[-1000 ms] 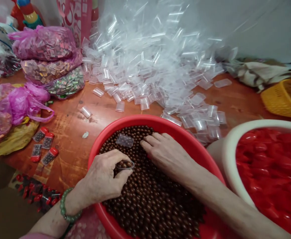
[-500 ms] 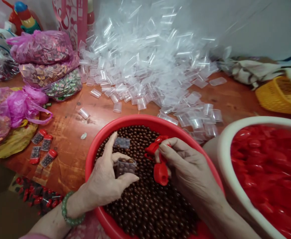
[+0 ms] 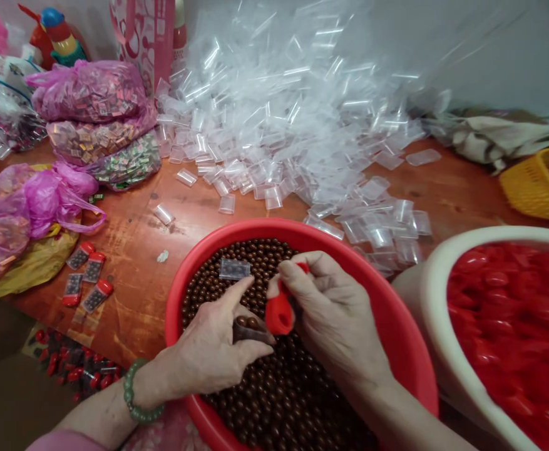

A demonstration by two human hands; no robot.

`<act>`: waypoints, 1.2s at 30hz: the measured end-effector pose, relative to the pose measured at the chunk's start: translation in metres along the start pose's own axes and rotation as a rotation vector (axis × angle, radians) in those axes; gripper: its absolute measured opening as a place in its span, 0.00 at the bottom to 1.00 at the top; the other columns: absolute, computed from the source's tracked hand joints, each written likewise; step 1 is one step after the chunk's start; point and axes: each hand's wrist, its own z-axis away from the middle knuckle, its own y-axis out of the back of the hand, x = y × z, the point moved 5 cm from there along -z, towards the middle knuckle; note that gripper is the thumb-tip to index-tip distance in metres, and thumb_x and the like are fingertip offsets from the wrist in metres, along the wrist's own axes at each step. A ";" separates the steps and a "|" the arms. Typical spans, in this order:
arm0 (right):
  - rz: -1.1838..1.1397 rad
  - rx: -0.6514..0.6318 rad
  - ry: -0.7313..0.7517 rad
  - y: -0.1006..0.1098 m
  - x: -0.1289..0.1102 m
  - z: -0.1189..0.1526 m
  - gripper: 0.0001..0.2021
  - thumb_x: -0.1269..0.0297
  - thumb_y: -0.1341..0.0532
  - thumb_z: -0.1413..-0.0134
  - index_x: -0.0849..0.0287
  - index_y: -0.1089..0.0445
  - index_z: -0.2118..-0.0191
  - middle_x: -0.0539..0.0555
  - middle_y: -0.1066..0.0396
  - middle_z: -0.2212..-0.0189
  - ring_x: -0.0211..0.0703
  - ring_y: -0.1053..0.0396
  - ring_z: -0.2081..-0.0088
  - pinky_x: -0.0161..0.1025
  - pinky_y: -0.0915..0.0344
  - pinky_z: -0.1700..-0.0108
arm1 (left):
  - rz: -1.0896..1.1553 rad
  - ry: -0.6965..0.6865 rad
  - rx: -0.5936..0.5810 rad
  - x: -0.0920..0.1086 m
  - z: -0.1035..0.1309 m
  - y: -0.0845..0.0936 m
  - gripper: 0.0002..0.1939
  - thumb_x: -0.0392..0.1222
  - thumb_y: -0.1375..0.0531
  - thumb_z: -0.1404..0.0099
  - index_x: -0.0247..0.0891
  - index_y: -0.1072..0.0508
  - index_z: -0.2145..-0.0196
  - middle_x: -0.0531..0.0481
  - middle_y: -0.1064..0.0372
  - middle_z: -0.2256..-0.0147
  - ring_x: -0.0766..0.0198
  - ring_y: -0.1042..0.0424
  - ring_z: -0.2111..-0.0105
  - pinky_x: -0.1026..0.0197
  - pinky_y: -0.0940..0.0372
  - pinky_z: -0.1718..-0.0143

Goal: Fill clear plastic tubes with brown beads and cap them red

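Currently we've four capped containers (image 3: 97,296) by the table's (image 3: 133,275) front-left edge, our left hand (image 3: 203,344) pinching a filled, uncapped container (image 3: 250,334) over the red basin (image 3: 173,304), right hand (image 3: 340,319) pinching a red cap (image 3: 278,314) just beside it, unfilled clear ones (image 3: 265,138) heaped along the back edge.

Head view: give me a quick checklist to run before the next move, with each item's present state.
1. Clear flat plastic container held in the left-hand grip: ok.
2. Small round brown balls showing at its open end: ok.
3. Red plastic cap held in the right-hand grip: ok.
4. Cap seated on that container: not ok, it is off, close by the open end.
5. Second clear plastic container, lying on the heap of brown balls in the large red plastic tub, free of the left index fingertip: cannot tell.
6. More red plastic parts in the cream plastic tub: ok.
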 end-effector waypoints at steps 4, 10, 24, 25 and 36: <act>0.443 0.158 0.384 0.001 0.000 0.009 0.13 0.54 0.36 0.47 0.55 0.37 0.70 0.47 0.30 0.82 0.37 0.32 0.83 0.32 0.36 0.81 | -0.020 -0.004 -0.025 0.002 0.000 0.000 0.45 0.32 0.39 0.43 0.36 0.55 0.32 0.48 0.25 0.62 0.59 0.26 0.62 0.52 0.34 0.53; 0.873 -0.102 0.781 -0.002 -0.009 0.023 0.08 0.61 0.47 0.35 0.55 0.33 0.64 0.51 0.25 0.76 0.38 0.27 0.78 0.32 0.32 0.74 | 0.243 0.025 -0.107 -0.002 0.000 -0.003 0.46 0.31 0.38 0.45 0.39 0.54 0.33 0.44 0.29 0.55 0.60 0.27 0.58 0.53 0.32 0.53; 0.532 -0.303 0.428 0.010 -0.015 0.003 0.08 0.64 0.40 0.40 0.51 0.27 0.56 0.52 0.22 0.62 0.44 0.24 0.62 0.39 0.26 0.59 | 0.532 0.085 -0.108 -0.008 -0.006 0.013 0.26 0.34 0.33 0.47 0.34 0.35 0.50 0.49 0.25 0.68 0.66 0.27 0.66 0.62 0.35 0.63; 0.517 -0.267 0.396 0.012 -0.015 0.003 0.08 0.63 0.39 0.41 0.51 0.26 0.56 0.52 0.22 0.62 0.44 0.24 0.62 0.40 0.27 0.58 | 0.532 0.083 -0.118 -0.007 -0.006 0.013 0.26 0.34 0.33 0.47 0.34 0.34 0.51 0.48 0.24 0.68 0.66 0.27 0.66 0.62 0.35 0.63; 0.631 -0.385 0.553 -0.012 -0.022 0.011 0.10 0.67 0.40 0.40 0.53 0.26 0.53 0.51 0.24 0.68 0.40 0.26 0.69 0.35 0.31 0.70 | 0.512 0.010 -0.101 -0.004 -0.009 0.014 0.24 0.36 0.31 0.50 0.34 0.27 0.53 0.48 0.25 0.62 0.66 0.28 0.64 0.61 0.36 0.57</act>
